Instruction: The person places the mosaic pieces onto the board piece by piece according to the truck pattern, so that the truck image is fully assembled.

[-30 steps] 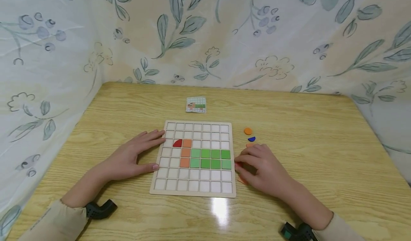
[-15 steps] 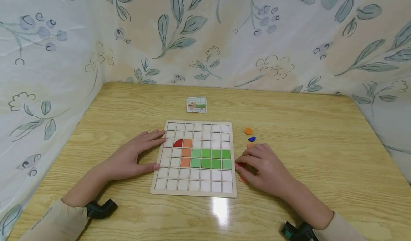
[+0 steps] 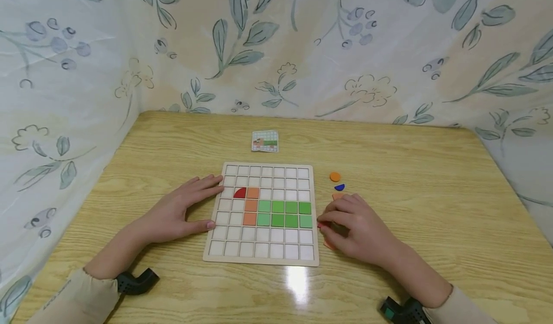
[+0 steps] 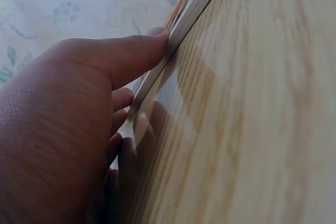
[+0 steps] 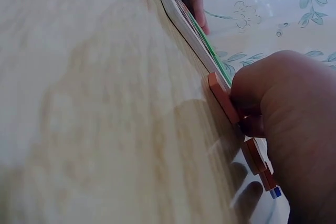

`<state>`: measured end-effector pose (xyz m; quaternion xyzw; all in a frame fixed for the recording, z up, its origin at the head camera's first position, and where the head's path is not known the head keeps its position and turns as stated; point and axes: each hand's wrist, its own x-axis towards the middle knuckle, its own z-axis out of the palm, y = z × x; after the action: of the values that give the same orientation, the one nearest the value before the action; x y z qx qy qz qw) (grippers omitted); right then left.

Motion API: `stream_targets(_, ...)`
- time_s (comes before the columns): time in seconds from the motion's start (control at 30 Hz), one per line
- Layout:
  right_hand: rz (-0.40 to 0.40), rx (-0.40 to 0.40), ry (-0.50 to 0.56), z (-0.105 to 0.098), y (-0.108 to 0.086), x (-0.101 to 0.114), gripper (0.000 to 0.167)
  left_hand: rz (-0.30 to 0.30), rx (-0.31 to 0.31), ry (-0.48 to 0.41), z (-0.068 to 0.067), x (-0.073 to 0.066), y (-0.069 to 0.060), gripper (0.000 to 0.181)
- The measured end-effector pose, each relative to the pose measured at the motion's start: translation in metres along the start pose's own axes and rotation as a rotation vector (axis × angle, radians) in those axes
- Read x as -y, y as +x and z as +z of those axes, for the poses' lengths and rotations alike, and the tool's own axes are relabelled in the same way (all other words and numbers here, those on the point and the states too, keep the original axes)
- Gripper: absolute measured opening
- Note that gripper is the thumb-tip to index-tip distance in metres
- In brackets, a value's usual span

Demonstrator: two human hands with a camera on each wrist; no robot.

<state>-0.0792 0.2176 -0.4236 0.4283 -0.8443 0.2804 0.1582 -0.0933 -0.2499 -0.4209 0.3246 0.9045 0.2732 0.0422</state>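
Note:
The left hand (image 3: pixel 177 212) lies at the left edge of the wooden grid board (image 3: pixel 260 262), its straight fingertips and thumb touching the frame. Set in the board are a red quarter-circle tile (image 3: pixel 240 193), orange square tiles (image 3: pixel 250 205) in a column, and light and dark green tiles (image 3: pixel 285 207) in two rows. Just right of the board, the right hand (image 3: pixel 360 228) pinches a small red tile (image 3: pixel 320 225) between thumb and forefinger; most of it is hidden. An orange tile (image 3: pixel 330 245) lies beneath the thumb, and also shows as an orange tile (image 5: pixel 222 97) in the right wrist view.
Beyond the right hand lie an orange disc (image 3: pixel 335 176), a blue half-circle tile (image 3: pixel 340 187) and another orange tile (image 3: pixel 337 196), partly covered by the hand. A small pattern card (image 3: pixel 265 141) sits behind the board. Floral cloth (image 3: pixel 302 50) hangs around the wooden table (image 3: pixel 410 170).
The orange tile beneath the right thumb has shifted very slightly to the right. Both hands stay almost where they were, and the tiles in the board are unchanged.

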Motion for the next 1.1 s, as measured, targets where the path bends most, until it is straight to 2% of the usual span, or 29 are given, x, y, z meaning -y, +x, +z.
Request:
stream_targets(0.33,0.033,-0.015,0.024,-0.003,0.001,-0.004,0.017,0.011,-0.012,0.002,0.0,-0.002,0.001,0.081)
stream_targets(0.57,0.012,-0.052,0.042,-0.002,0.004,-0.004,0.012,-0.008,0.001,-0.003,-0.001,-0.003,0.001,0.083)
stream_targets(0.87,-0.008,-0.083,0.069,0.005,0.016,-0.001,0.017,-0.009,-0.003,-0.004,-0.001,-0.002,0.0,0.082)
stream_targets(1.1,-0.017,-0.066,0.062,0.012,0.029,0.002,0.016,-0.008,0.0,-0.008,0.0,-0.002,0.001,0.083)
